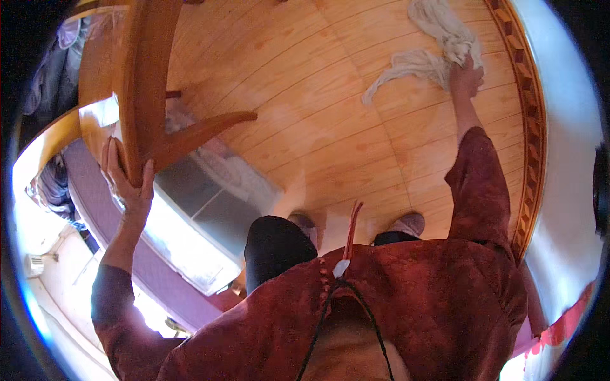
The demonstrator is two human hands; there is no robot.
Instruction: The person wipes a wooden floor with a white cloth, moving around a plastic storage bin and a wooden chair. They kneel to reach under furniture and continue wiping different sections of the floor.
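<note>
My right hand (pixel 466 78) is closed on a whitish cloth (pixel 441 28) at the upper right, low over the wood-patterned floor (pixel 324 95). One end of the cloth trails left over the boards, another stretches up to the picture's top edge. At the left, my left hand (pixel 126 183) rests around the end of a brown wooden furniture part (pixel 145 85), fingers on its far side and thumb on the near side. A curved wooden leg (pixel 209 128) juts right from that part.
A patterned border (pixel 529 119) runs along the floor's right side beside a pale wall (pixel 567 143). Below my left hand lies a purple strip (pixel 157 281) next to a bright, shiny panel (pixel 190 238). My feet stand on the floor at lower centre. Dark fabric (pixel 52 176) hangs at far left.
</note>
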